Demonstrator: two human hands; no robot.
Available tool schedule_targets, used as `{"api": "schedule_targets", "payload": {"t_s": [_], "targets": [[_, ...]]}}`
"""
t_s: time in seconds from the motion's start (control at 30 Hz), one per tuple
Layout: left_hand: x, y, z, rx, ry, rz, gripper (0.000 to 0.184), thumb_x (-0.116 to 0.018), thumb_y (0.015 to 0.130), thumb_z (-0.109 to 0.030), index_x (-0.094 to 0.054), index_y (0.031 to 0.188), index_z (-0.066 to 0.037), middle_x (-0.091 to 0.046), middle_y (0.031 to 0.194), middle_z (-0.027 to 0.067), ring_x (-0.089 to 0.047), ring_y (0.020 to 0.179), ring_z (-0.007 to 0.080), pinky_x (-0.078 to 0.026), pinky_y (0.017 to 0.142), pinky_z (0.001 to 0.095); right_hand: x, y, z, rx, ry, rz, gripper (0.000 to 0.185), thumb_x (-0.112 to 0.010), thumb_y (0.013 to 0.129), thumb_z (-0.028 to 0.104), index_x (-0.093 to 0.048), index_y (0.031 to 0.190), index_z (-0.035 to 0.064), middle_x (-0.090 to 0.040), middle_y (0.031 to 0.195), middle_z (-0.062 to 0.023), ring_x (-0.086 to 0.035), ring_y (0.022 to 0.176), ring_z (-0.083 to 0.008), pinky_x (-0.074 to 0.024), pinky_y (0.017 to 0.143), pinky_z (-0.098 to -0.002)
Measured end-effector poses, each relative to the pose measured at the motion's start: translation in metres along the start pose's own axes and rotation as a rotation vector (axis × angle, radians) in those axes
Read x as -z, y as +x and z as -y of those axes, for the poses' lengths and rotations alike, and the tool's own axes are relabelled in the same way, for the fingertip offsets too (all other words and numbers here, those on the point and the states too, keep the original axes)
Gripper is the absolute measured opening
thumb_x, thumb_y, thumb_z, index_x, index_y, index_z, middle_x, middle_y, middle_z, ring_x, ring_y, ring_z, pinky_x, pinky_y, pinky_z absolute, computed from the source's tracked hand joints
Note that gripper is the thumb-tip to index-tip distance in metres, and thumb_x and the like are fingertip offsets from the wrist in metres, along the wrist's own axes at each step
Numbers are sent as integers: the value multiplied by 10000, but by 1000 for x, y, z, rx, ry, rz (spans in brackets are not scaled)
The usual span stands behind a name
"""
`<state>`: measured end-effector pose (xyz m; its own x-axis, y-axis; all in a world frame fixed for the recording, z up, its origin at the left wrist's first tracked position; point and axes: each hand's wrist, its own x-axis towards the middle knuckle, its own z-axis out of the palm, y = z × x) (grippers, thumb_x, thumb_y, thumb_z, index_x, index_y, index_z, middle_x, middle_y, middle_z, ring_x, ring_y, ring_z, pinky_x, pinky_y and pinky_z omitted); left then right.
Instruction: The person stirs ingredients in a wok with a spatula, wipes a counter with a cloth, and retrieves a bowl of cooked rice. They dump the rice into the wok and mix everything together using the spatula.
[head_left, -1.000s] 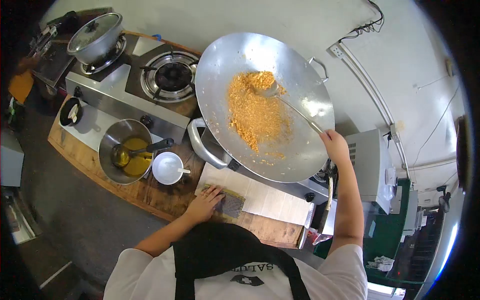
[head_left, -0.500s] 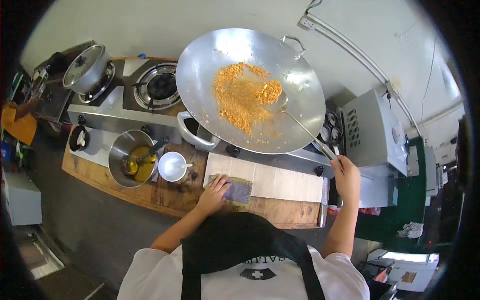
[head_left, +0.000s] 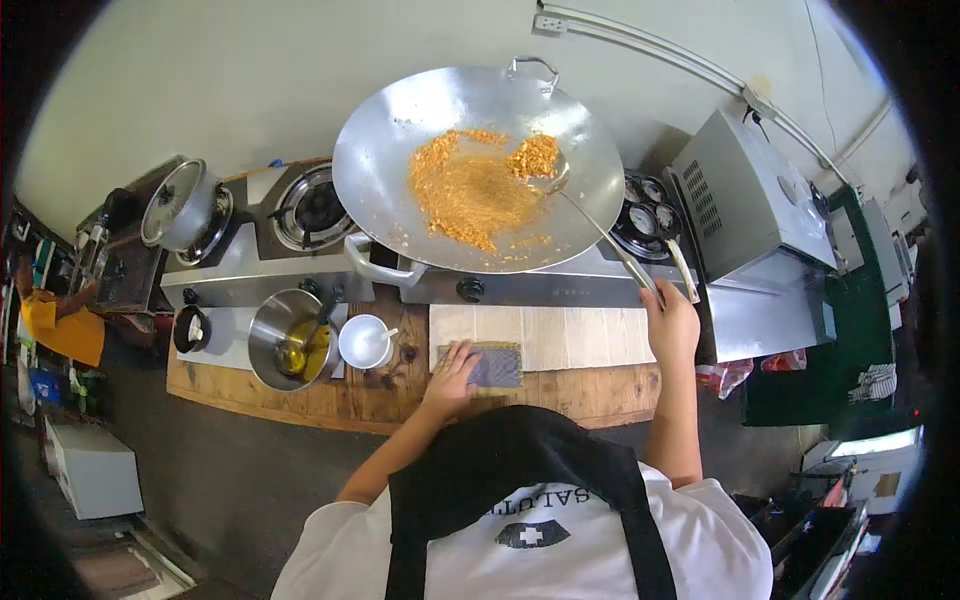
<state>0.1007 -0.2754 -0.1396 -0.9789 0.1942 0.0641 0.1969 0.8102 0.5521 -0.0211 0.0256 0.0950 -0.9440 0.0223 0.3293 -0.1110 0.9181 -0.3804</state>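
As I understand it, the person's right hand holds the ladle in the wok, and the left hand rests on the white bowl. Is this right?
Not quite: the left hand rests at the edge of the gray cloth, as the head view shows. The right hand does hold the ladle in the wok.

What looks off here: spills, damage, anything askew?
Nothing clearly stands out: no spill or damage I can see. The food sits inside the wok; the right hand grips the ladle. The lidded pot looks tilted, but that may be wide-lens distortion.
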Motion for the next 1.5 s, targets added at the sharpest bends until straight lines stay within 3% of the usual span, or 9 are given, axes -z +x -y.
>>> {"api": "schedule_targets", "payload": {"t_s": [0.47,1.37,1.5], "targets": [[-3,0,0,-24,9,-18,580,-617,708,-85,-430,1256,-94,-258,1426,131,-230,1321,353,-234,1074,436,-11,-7,-2,48,-15,-51,238,-615,806,206,-608,987,52,-627,900,-151,-604,803,-342,-472,679,-414],[0,-1,-2,-20,23,-26,596,-631,696,-96,-429,1256,-95,-271,1420,132,-226,1326,339,-223,1082,426,-12,-6,11,110,15,-136,217,-615,788,154,-606,986,65,-611,892,-149,-594,773,-353,-466,656,-422],[-2,-1,-1,-27,27,-36,598,-629,693,-96,-428,1256,-85,-266,1422,135,-223,1327,340,-219,1085,427,-12,-6,11,61,24,-88,234,-608,807,210,-614,978,50,-621,828,-166,-602,763,-353,-464,652,-419]]}}
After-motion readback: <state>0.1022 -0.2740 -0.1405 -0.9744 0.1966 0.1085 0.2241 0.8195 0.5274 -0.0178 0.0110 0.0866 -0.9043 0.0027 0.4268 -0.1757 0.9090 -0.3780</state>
